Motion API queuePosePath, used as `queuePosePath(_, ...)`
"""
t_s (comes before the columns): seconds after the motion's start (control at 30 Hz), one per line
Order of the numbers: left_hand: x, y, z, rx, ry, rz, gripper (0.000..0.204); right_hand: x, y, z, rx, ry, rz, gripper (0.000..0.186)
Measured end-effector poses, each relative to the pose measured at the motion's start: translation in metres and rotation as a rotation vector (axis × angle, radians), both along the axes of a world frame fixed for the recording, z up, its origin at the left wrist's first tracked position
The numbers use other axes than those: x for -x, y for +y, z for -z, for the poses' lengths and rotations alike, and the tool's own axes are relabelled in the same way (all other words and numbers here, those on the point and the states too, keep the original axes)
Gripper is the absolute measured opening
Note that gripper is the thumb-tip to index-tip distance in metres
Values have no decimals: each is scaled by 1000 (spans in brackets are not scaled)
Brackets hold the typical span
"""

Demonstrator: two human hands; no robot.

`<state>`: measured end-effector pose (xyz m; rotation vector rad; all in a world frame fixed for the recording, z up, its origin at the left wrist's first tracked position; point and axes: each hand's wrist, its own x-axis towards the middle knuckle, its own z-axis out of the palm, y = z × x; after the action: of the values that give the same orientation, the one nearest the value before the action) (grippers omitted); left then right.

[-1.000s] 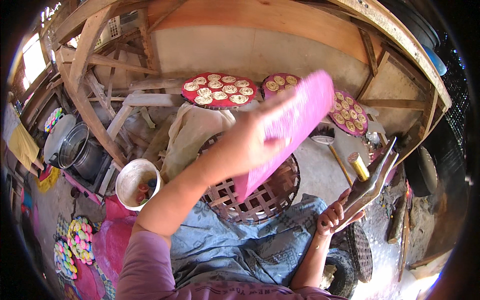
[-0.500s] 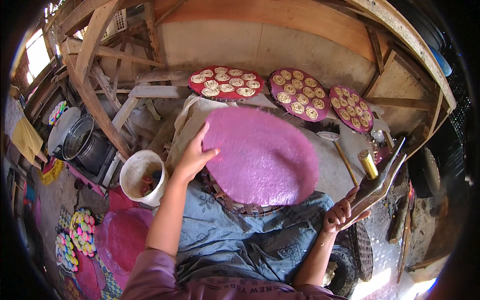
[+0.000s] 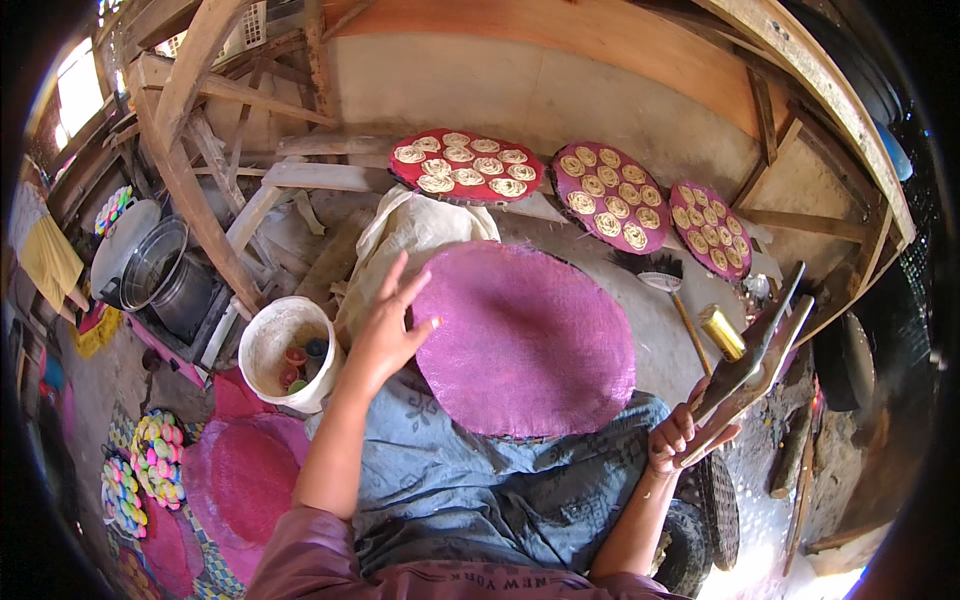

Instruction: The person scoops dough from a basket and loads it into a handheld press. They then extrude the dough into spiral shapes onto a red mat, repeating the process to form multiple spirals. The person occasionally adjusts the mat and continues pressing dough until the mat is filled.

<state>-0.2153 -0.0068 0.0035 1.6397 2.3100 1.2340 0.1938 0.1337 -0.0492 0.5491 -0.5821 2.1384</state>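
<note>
A round purple woven mat [image 3: 525, 345] lies over my lap and hides nearly all of the tray beneath it. At its left edge is my left hand [image 3: 390, 325], fingers spread, the thumb overlapping the rim; whether it touches the mat is hard to tell. My right hand [image 3: 680, 437], off the mat's right side, is closed around a wooden tool with two long flat arms [image 3: 750, 370] that point up and away. Just beyond that tool stands a gold cylindrical can [image 3: 722, 333], tilted.
Several coiled noodle-like rounds lie on a red mat [image 3: 466, 190] and two purple ones [image 3: 612, 225] [image 3: 711, 228] at the back. A white bucket [image 3: 262, 350] holding small cups stands left, near a large pot [image 3: 180, 280]. A handled strainer [image 3: 660, 281] lies right. Wooden beams [image 3: 195, 200] rise at left.
The purple mat has come down flat over the tray on my lap. My left fingers have let go of its edge and spread. The right hand still grips the wooden tool.
</note>
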Motion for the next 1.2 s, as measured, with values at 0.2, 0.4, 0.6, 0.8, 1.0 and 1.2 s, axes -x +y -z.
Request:
queuePosePath(0.2, 12, 10, -78, -503, -589, 419, 84, 33, -16, -30, -138, -513, -104, 100)
queuePosePath(0.4, -18, 48, -119, -571, -1376, 959, 86, 98, 0, -55, -304, -943, -767, 82)
queuePosePath(0.6, 50, 107, -112, -685, -1605, 1020, 73, 181, 61, -125, -677, -1205, -518, 77)
queuePosePath(0.8, 119, 175, -30, -966, -1792, 752, 64, 258, 90, -158, -914, -1701, -342, 81)
queuePosePath(1.0, 138, 173, -13, -1106, -1792, 756, 53, 287, 87, -162, -1091, -1790, -239, 79)
queuePosePath(1.2, 119, 151, -35, -1082, -1822, 634, 51, 270, 78, -177, -1035, -1744, -342, 79)
